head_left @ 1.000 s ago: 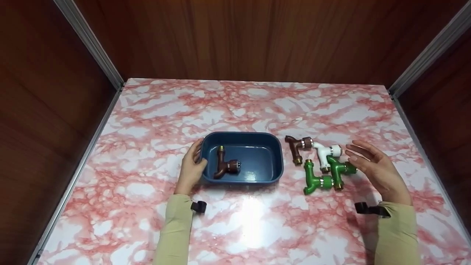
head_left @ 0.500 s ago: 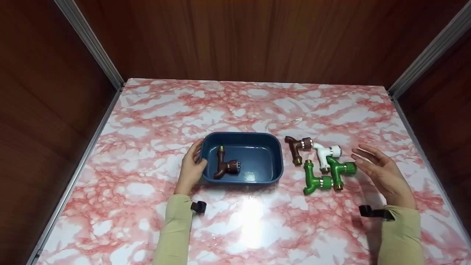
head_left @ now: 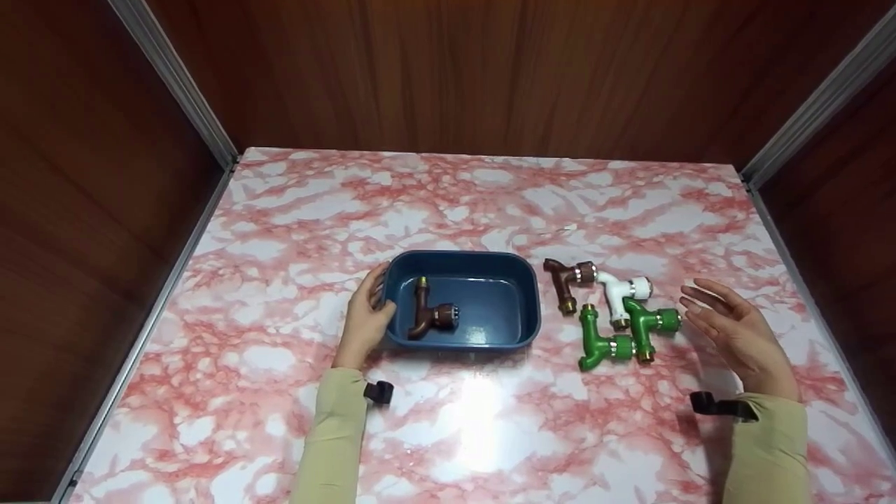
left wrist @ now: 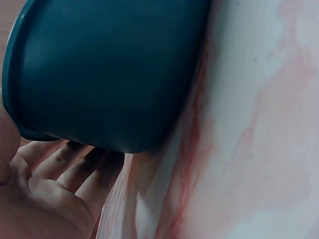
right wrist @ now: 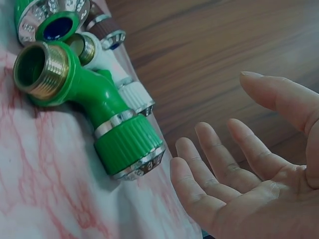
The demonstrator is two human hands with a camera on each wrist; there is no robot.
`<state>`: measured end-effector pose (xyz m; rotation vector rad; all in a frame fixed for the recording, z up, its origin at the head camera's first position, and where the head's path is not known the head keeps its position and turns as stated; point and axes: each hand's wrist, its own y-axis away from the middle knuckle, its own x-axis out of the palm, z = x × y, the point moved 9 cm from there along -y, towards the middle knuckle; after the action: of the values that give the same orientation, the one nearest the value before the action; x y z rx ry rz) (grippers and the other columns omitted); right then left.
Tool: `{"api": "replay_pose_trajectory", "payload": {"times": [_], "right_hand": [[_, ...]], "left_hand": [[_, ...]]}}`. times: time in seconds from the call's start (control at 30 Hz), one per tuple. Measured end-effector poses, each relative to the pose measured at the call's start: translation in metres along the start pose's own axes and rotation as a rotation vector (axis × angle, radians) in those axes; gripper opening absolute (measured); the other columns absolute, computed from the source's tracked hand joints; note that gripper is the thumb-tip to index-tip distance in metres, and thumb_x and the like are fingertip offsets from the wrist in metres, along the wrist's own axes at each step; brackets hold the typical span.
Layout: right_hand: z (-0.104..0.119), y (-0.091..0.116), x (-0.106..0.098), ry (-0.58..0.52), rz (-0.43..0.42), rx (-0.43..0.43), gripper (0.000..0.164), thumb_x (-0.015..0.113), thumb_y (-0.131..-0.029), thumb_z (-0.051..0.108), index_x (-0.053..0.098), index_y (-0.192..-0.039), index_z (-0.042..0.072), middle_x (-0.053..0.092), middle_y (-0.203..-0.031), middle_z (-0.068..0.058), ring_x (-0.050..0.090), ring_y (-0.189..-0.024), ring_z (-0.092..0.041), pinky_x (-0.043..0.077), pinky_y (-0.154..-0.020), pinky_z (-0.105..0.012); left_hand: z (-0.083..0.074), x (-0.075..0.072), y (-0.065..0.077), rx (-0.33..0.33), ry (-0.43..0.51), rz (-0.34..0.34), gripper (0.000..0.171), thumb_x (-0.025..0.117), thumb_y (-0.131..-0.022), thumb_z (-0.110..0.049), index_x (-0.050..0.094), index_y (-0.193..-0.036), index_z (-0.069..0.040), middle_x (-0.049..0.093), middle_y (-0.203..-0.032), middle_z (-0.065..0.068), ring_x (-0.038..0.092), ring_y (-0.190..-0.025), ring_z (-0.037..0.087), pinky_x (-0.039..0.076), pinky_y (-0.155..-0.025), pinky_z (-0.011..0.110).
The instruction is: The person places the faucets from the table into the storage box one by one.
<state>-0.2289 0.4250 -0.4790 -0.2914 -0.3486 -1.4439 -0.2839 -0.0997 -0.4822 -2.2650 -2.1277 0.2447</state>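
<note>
A blue plastic tub (head_left: 490,308) stands near the middle of the table. My left hand (head_left: 366,315) holds its left end, thumb at the rim and fingers along the outer wall, as the left wrist view also shows. One brown tap (head_left: 423,315) lies inside the tub at its left. To the right of the tub lie another brown tap (head_left: 562,280), a white tap (head_left: 618,294) and two green taps (head_left: 595,343). Just right of the right-hand green tap (right wrist: 94,94), my right hand (head_left: 745,336) hovers with relaxed fingers, touching nothing.
Red-and-white marbled tabletop (head_left: 420,196) extends around the tub and taps. Dark wooden panels (head_left: 448,77) enclose the back and both sides, with metal strips (head_left: 182,84) at the corners. Black straps (head_left: 379,393) are at both wrists.
My right hand has drifted a little to the right and nearer to me, away from the taps. The left hand, tub and taps have stayed in place.
</note>
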Motion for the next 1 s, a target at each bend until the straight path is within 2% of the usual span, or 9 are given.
{"api": "replay_pose_trajectory", "payload": {"times": [0.3,0.57,0.83,1.0], "right_hand": [[-0.010,0.001,-0.006,-0.019,-0.007,0.065,0.047,0.042,-0.095,-0.014,0.044,-0.139,0.001,0.059,-0.127,-0.009,0.058,-0.115,-0.019,0.042,-0.098,-0.033],[-0.017,0.000,-0.014,-0.041,-0.049,0.097,0.045,0.045,-0.094,-0.013,0.051,-0.134,0.006,0.057,-0.128,-0.010,0.058,-0.115,-0.019,0.040,-0.099,-0.032],[-0.022,-0.001,-0.017,0.070,-0.048,0.089,0.053,0.048,-0.093,-0.011,0.037,-0.144,0.002,0.053,-0.133,-0.008,0.054,-0.119,-0.015,0.042,-0.098,-0.028],[-0.026,-0.003,-0.016,0.105,-0.022,0.068,0.051,0.049,-0.093,-0.011,0.042,-0.141,0.004,0.053,-0.133,-0.008,0.053,-0.119,-0.014,0.045,-0.096,-0.026]], "left_hand": [[-0.001,0.000,-0.001,0.006,0.011,-0.004,0.062,0.045,-0.082,0.017,0.039,-0.143,0.004,0.042,-0.141,0.024,0.041,-0.130,0.035,0.038,-0.103,0.044],[-0.001,0.001,-0.001,0.010,0.038,0.000,0.062,0.044,-0.082,0.019,0.039,-0.142,0.005,0.039,-0.143,0.026,0.040,-0.130,0.038,0.037,-0.103,0.050],[-0.001,0.001,-0.001,0.010,0.040,-0.003,0.063,0.044,-0.081,0.018,0.039,-0.142,0.005,0.041,-0.141,0.027,0.040,-0.130,0.038,0.037,-0.103,0.050],[-0.001,0.000,0.000,0.011,0.018,-0.005,0.063,0.044,-0.081,0.018,0.039,-0.142,0.005,0.040,-0.142,0.026,0.039,-0.131,0.037,0.036,-0.104,0.047]]}}
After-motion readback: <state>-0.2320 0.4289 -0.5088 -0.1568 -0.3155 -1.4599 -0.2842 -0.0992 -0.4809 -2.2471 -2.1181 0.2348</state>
